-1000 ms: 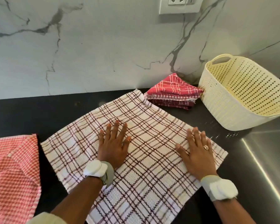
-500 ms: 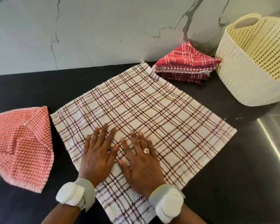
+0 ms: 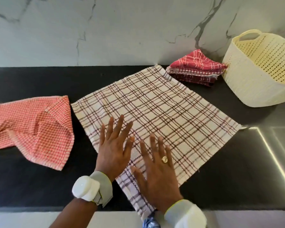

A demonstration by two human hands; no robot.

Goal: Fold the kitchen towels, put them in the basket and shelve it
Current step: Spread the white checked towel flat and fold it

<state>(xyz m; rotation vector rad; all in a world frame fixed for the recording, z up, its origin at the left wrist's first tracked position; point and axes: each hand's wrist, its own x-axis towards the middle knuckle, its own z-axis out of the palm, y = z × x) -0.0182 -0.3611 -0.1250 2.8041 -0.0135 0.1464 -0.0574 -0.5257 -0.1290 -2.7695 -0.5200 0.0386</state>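
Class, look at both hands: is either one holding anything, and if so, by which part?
Nothing is held. The left hand and right hand lie flat with straight fingers on the plaid towel, near its closest corner.

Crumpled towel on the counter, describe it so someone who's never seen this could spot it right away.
Start at the black counter under the marble wall and look to its left end. The crumpled towel lies there, left of the plaid towel under both hands. It alone is orange-red with tiny white checks and lies rumpled, unlike the folded stack by the basket.
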